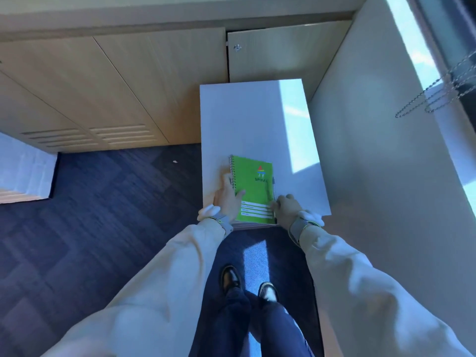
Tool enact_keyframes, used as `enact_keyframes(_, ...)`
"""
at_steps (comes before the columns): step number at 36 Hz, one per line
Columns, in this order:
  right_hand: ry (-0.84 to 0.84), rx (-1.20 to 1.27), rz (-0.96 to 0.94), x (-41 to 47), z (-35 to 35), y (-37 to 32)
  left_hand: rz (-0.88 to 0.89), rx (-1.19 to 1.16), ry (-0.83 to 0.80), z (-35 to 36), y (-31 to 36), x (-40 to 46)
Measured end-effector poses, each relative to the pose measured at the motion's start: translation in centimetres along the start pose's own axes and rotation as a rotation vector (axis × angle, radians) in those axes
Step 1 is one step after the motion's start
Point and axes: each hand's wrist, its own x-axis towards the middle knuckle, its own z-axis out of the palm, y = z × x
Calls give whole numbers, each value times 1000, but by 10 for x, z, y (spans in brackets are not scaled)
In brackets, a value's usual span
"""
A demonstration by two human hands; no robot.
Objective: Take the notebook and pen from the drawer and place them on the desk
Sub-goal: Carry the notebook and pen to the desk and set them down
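Observation:
A green spiral notebook (253, 186) lies flat on the white top of a low drawer cabinet (252, 119), near its front edge. My left hand (228, 199) grips the notebook's spiral side, thumb on the cover. A thin dark pen (273, 194) lies along the notebook's right edge. My right hand (287, 207) rests at the notebook's lower right corner, fingers curled by the pen's near end; whether it grips the pen I cannot tell.
Wooden cupboard doors (116, 86) line the back wall. A tall beige desk panel (381, 155) rises on the right, with a bead chain (435, 94) hanging by the window. Dark carpet (103, 215) covers the floor; my shoes (247, 284) stand below the cabinet.

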Motion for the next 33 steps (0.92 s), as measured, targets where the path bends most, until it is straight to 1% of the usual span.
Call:
enact_keyframes(1, 27, 41, -17, -17, -12, -13, 47, 19, -10, -22, 12, -6)
enact_keyframes(4, 59, 150, -49, -23, -5, -17, 130, 41, -40, -30, 10, -13)
enact_keyframes(7, 47, 232, -57, -33, -7, -27, 176, 27, -56, -41, 7, -20)
enact_keyframes(10, 46, 295, -104, -49, -20, -42, 191, -19, -14, -59, 11, -31)
enact_keyframes(14, 35, 288, -194, -63, -36, -63, 215, -58, 58, -88, 15, -48)
enact_keyframes(19, 42, 271, -279, -94, -61, -107, 254, -52, 155, -134, 22, -68)
enact_keyframes(21, 56, 297, -317, -102, -69, -123, 259, -38, 159, -153, 27, -69)
enact_keyframes(24, 136, 285, -407, -121, -80, -163, 268, 26, 247, -196, 26, -69)
enact_keyframes(26, 188, 261, -463, -129, -86, -193, 232, 107, 285, -220, 23, -65)
enact_keyframes(29, 278, 233, -553, -136, -89, -242, 119, 251, 259, -257, 9, -57)
enact_keyframes(30, 299, 234, -569, -135, -90, -246, 119, 318, 243, -257, 7, -55)
enact_keyframes(33, 360, 187, -615, -131, -83, -302, 131, 476, 240, -301, -17, -36)
